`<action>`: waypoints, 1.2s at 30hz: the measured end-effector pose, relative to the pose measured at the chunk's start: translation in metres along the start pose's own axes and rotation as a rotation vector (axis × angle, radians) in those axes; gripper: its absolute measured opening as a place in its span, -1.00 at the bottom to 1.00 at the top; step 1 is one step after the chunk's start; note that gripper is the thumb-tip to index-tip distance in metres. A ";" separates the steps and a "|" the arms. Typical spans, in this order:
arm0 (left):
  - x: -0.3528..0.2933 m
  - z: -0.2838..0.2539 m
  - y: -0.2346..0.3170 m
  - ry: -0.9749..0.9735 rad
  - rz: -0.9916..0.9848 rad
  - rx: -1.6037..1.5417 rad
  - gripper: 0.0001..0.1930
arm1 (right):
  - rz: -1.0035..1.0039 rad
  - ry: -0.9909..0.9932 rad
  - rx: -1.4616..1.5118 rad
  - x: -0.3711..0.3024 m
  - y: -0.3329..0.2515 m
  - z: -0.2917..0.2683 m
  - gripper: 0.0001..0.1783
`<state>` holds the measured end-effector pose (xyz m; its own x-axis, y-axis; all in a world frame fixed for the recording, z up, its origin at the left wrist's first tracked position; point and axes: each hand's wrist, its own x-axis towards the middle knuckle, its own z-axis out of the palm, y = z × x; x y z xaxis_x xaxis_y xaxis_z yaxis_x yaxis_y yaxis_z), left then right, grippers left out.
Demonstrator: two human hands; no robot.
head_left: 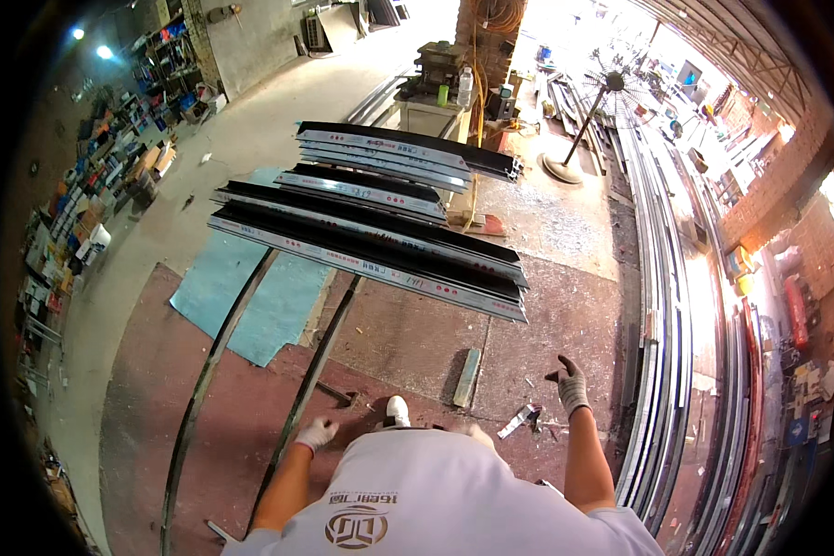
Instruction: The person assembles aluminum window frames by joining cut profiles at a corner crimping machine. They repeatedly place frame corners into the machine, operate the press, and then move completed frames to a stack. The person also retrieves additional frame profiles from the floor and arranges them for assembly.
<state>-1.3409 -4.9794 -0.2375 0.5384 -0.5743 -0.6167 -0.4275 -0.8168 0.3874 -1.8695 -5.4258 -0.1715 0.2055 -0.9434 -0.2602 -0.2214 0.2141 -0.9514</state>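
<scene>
Well, your black-and-silver metal profiles [366, 248] lie side by side across two dark rails [203, 385].
Your gloved right hand [573, 388] is empty, fingers spread, well apart from them; your gloved left hand [317, 434] is near one rail, its grip impossible to tell; a turquoise sheet [283, 310] lies below.

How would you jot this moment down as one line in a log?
left hand: gloved, near rails | right hand: gloved, open, no object visible | profiles: lying across rails | fan: standing beyond, right
</scene>
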 end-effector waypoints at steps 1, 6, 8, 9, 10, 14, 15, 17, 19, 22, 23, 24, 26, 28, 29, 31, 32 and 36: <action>0.008 -0.025 0.041 0.002 0.052 0.003 -0.45 | -0.050 0.002 0.036 0.014 -0.004 0.002 -0.50; 0.047 -0.108 0.165 0.186 0.451 -0.204 -0.66 | -0.006 -0.004 0.127 0.084 -0.047 0.027 -0.34; 0.053 -0.135 0.207 0.253 0.508 -0.258 -0.73 | 0.041 0.038 0.086 0.119 -0.071 0.054 -0.25; 0.059 -0.145 0.223 0.241 0.541 -0.312 -0.73 | 0.033 0.052 0.023 0.137 -0.076 0.062 -0.22; 0.067 -0.151 0.230 0.254 0.559 -0.336 -0.73 | 0.043 0.021 -0.045 0.151 -0.089 0.075 -0.18; 0.074 -0.187 0.276 0.272 0.457 -0.398 -0.73 | 0.198 -0.009 -0.018 0.205 -0.108 0.114 -0.18; 0.079 -0.189 0.281 0.316 0.438 -0.420 -0.73 | 0.195 -0.026 -0.042 0.217 -0.108 0.122 -0.18; 0.082 -0.204 0.300 0.334 0.444 -0.441 -0.73 | 0.225 -0.125 -0.090 0.233 -0.102 0.129 -0.19; 0.089 -0.213 0.315 0.363 0.477 -0.423 -0.74 | 0.241 -0.048 -0.186 0.244 -0.090 0.131 -0.20; 0.099 -0.215 0.314 0.367 0.374 -0.524 -0.76 | 0.523 -0.168 -0.041 0.235 -0.140 0.152 -0.29; 0.106 -0.219 0.322 0.349 0.349 -0.558 -0.78 | 0.533 -0.141 -0.065 0.236 -0.137 0.150 -0.31; 0.111 -0.225 0.336 0.331 0.342 -0.592 -0.79 | 0.514 -0.122 -0.013 0.241 -0.126 0.146 -0.33; 0.126 -0.234 0.359 0.399 0.458 -0.632 -0.78 | 0.545 -0.072 0.170 0.253 -0.098 0.139 -0.39; 0.140 -0.241 0.374 0.410 0.458 -0.640 -0.78 | 0.593 -0.004 0.135 0.266 -0.101 0.138 -0.45; 0.146 -0.244 0.378 0.382 0.435 -0.659 -0.78 | 0.595 0.005 0.127 0.270 -0.103 0.137 -0.46; 0.157 -0.253 0.387 0.319 0.397 -0.698 -0.78 | 0.594 0.047 0.156 0.277 -0.104 0.138 -0.48; 0.162 -0.256 0.393 0.346 0.417 -0.738 -0.78 | 0.593 0.071 0.171 0.280 -0.104 0.138 -0.48; 0.211 -0.258 0.383 0.335 0.365 -0.764 -0.80 | 0.596 0.136 0.323 0.305 -0.087 0.114 -0.43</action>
<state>-1.2035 -5.4279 -0.0426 0.6982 -0.6925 -0.1815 -0.0796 -0.3271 0.9416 -1.6787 -5.7038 -0.1870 0.0105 -0.6602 -0.7510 0.0401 0.7507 -0.6594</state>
